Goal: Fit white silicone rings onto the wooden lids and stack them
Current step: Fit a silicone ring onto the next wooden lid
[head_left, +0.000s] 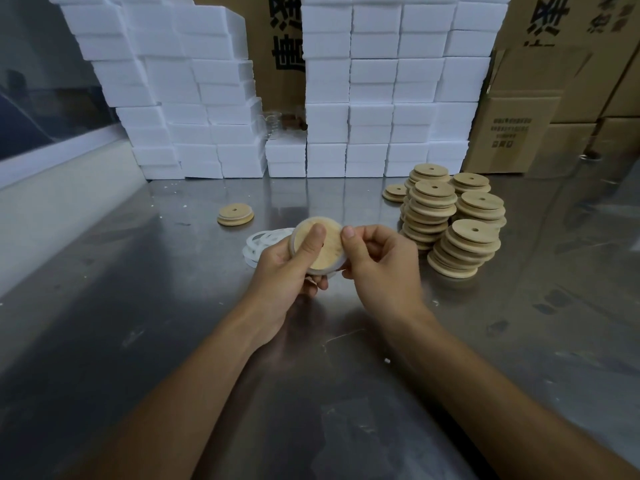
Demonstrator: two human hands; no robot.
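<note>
Above the steel table I hold one round wooden lid point(327, 249) between both hands, with a white silicone ring point(335, 268) around its rim. My left hand point(291, 268) grips the lid from the left, thumb pressed on its face. My right hand point(377, 261) pinches the ring at the lid's right edge. A small pile of loose white rings point(263, 242) lies on the table just behind my left hand. A short stack of lids point(235, 214) sits farther back on the left. Several stacks of bare wooden lids point(453, 220) stand to the right.
The steel table point(173, 306) runs back to a wall of white foam boxes point(346, 98). Brown cardboard cartons point(554, 98) stand at the back right. A low white ledge point(69, 188) borders the table on the left.
</note>
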